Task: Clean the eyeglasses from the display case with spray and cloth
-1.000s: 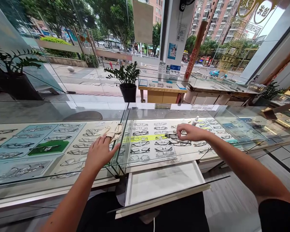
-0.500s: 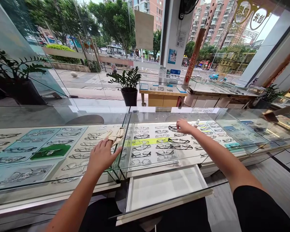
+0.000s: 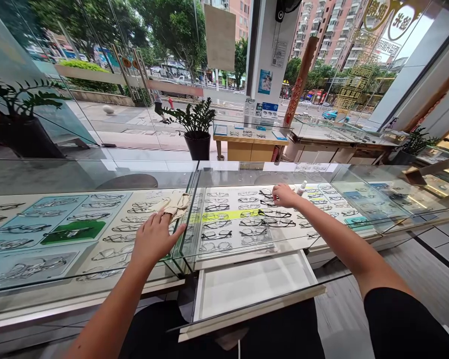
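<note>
My left hand (image 3: 155, 237) rests with its fingers stretched out on the glass counter (image 3: 160, 175). Its fingertips touch a crumpled beige cloth (image 3: 178, 203). Farther right, my right hand (image 3: 284, 195) is closed in a pinch at a pair of dark-framed eyeglasses (image 3: 266, 193), whose frame sticks out to the left of the fingers; the grip itself is partly hidden. Just nearer to me, more black eyeglasses (image 3: 279, 223) appear on the counter. A small white spray bottle (image 3: 302, 188) stands right of my right hand.
Rows of eyeglasses (image 3: 217, 233) fill the display under the glass. An open white drawer (image 3: 254, 284) juts toward me below the counter. Beyond stand a potted plant (image 3: 197, 134) and a small wooden display table (image 3: 250, 149).
The view has shifted slightly. By my right hand, the dark eyeglasses appear a little changed in position, and the black frames below look more spread apart. My left hand stays at the cloth.
</note>
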Demonstrator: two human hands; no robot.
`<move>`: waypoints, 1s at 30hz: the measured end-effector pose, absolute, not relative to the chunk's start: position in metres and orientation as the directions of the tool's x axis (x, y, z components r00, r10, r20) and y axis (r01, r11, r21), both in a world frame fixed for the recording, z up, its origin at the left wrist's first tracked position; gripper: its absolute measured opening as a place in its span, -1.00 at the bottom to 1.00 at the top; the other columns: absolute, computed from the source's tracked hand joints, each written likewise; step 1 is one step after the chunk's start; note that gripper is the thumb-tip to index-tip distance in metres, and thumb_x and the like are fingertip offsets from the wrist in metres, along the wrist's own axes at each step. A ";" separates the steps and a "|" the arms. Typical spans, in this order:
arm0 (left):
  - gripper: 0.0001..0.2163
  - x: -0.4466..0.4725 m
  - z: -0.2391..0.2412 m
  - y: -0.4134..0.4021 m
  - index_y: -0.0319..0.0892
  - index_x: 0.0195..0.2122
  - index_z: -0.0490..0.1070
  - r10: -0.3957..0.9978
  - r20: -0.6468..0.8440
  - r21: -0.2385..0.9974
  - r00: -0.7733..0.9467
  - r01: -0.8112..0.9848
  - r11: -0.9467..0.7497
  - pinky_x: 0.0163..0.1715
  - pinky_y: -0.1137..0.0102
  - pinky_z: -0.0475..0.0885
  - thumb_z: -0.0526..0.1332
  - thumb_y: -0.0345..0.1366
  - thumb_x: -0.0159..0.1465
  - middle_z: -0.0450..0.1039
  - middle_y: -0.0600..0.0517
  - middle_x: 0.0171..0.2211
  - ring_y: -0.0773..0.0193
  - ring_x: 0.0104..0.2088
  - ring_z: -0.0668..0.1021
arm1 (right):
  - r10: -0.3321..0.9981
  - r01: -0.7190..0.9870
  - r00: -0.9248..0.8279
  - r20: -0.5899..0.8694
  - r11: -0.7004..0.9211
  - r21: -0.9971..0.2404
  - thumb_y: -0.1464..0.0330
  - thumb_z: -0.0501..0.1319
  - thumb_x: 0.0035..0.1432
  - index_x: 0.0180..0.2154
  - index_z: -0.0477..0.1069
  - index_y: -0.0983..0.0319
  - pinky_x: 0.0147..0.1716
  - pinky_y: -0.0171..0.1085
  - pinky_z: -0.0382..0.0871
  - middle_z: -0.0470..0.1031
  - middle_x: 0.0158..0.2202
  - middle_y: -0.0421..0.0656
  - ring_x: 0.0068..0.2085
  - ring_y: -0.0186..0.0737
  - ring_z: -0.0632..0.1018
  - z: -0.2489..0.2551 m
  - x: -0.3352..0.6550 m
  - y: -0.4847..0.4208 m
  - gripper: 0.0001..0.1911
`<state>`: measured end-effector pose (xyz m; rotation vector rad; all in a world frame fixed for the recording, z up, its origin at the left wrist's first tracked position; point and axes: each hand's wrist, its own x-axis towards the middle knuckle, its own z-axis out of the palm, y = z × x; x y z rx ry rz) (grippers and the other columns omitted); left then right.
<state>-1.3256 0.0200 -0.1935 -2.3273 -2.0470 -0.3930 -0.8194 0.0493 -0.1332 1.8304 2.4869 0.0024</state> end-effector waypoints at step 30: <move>-0.30 -1.319 -0.179 0.013 -0.37 0.32 0.33 0.981 0.134 0.096 0.142 0.983 -0.156 0.43 -0.11 0.18 -0.08 0.15 0.46 0.16 -0.38 0.50 -0.27 0.50 0.20 | 0.585 0.620 -0.760 -0.284 0.522 -0.585 0.32 0.31 0.32 -0.07 0.57 0.18 0.07 -0.06 0.49 0.61 0.04 0.01 0.10 0.05 0.60 -0.206 -0.928 -0.108 -0.82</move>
